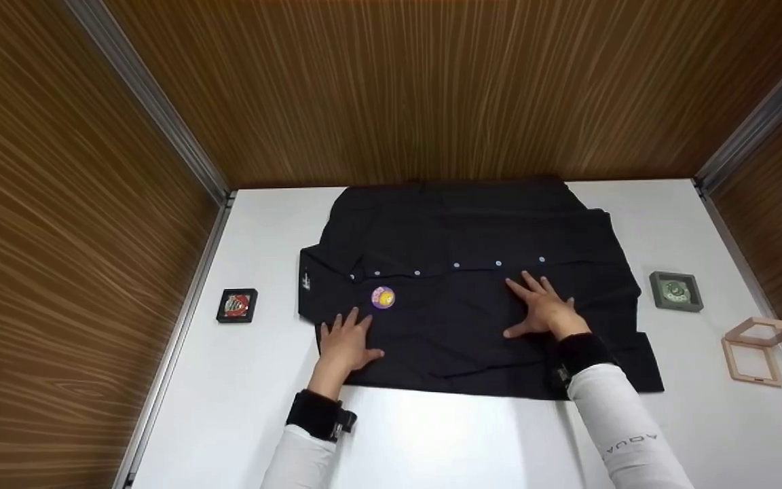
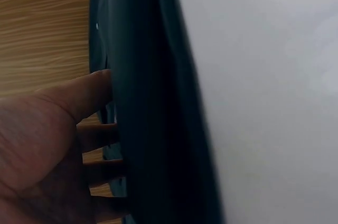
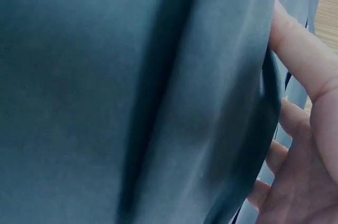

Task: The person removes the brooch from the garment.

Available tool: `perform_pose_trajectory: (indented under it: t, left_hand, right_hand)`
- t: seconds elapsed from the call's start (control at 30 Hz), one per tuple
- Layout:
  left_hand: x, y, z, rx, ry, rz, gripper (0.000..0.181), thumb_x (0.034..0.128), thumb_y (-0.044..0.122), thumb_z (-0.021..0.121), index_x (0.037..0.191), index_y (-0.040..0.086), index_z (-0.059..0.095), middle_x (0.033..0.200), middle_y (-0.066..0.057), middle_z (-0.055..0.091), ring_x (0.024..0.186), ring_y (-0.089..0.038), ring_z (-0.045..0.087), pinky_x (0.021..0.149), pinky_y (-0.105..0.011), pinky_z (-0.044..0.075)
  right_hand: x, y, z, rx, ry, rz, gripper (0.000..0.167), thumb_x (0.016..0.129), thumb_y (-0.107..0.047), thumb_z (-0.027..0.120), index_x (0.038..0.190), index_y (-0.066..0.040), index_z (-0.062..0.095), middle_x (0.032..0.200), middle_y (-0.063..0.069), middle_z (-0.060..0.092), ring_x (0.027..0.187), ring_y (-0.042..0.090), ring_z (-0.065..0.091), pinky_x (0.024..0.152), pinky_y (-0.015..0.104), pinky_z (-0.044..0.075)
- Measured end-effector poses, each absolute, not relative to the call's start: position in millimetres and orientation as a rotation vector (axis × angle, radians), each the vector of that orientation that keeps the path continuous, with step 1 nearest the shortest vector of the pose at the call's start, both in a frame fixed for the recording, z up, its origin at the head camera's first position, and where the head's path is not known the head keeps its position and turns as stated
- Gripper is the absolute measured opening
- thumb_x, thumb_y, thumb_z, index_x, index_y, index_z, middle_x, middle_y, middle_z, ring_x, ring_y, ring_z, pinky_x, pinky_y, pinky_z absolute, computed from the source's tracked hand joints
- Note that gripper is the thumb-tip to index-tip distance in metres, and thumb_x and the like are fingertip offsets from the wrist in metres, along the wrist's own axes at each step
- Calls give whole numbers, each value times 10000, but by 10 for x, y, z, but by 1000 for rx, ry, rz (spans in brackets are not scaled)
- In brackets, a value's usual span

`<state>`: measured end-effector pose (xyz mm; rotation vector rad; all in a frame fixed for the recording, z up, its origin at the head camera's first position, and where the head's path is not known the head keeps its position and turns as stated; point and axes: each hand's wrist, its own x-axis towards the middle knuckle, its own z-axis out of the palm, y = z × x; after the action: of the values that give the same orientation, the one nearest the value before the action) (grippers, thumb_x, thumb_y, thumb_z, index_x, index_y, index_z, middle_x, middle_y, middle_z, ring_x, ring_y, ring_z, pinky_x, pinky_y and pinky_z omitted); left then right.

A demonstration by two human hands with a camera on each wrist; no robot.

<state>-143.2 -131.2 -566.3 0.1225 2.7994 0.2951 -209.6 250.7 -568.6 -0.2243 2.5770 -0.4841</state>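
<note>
A dark button-up shirt (image 1: pixel 479 319) lies spread sideways across the white table, its collar to the left and its row of pale buttons running left to right. A round purple and yellow badge (image 1: pixel 383 297) sits on its chest near the collar. My left hand (image 1: pixel 345 345) rests with spread fingers on the shirt's near left part, just below the badge. On the near right part, my right hand (image 1: pixel 542 310) touches the cloth with its fingers splayed. Both wrist views show fingertips on the fabric (image 2: pixel 148 102), with a raised fold (image 3: pixel 211 102) beside the right hand.
A small black-framed item (image 1: pixel 236 305) lies left of the shirt. To the right are a green square box (image 1: pixel 676 291) with a round relief and an opened light wooden frame (image 1: pixel 752 361). Wood-grain walls (image 1: pixel 418 88) enclose the white table (image 1: pixel 432 435) at the back and sides.
</note>
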Motion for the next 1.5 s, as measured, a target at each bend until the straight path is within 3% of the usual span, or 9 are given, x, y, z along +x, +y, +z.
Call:
perform_pose_trajectory:
  t: [0.27,0.53,0.83,1.0,1.2,1.5]
  left_hand:
    - [-1588,-1239,-5581,178,2939,338,649,836,417,763,1349,63,583,1295,-199,586,1181,-399,549,1034,-552,389]
    - [-1794,-1131,-5621,269,3056,385,550,836,353,775,1272,47,638,1153,-177,637,1027,-355,615,846,-485,518]
    - [-1940,-1105,-5744,333,3153,432,395,845,290,769,1089,-12,695,1028,-162,631,940,-331,615,781,-469,539]
    - [-1981,-1100,-5788,360,3173,448,340,848,249,763,1053,-16,702,1009,-175,637,928,-347,629,787,-479,533]
    - [-2016,-1109,-5843,361,3211,394,308,827,234,786,1016,1,717,982,-163,648,910,-340,632,771,-476,499]
    - [-2021,-1107,-5890,373,3243,382,303,789,233,823,985,21,728,962,-148,651,896,-338,627,754,-480,504]
  right_hand:
    - [-2079,2512,-5673,-218,2570,-497,1143,683,-472,872,1571,-171,219,1625,169,22,1439,485,-25,947,847,35]
    - [-2082,2511,-5696,-212,2573,-494,1136,688,-476,868,1571,-175,220,1626,161,19,1443,476,-28,952,844,27]
    - [-2113,2422,-5629,-199,2598,-473,1085,692,-460,869,1545,-122,292,1596,239,105,1429,504,52,1016,787,134]
    - [-2122,2271,-5564,-259,2685,-459,931,754,-473,815,1488,-76,403,1527,282,274,1388,489,239,1047,687,269]
    - [-2124,2028,-5510,-335,2810,-522,715,826,-425,762,1400,-72,524,1417,231,464,1259,432,466,961,618,419]
    - [-2122,1771,-5450,-420,2826,-650,577,872,-365,728,1345,-70,575,1355,186,536,1229,394,513,973,576,431]
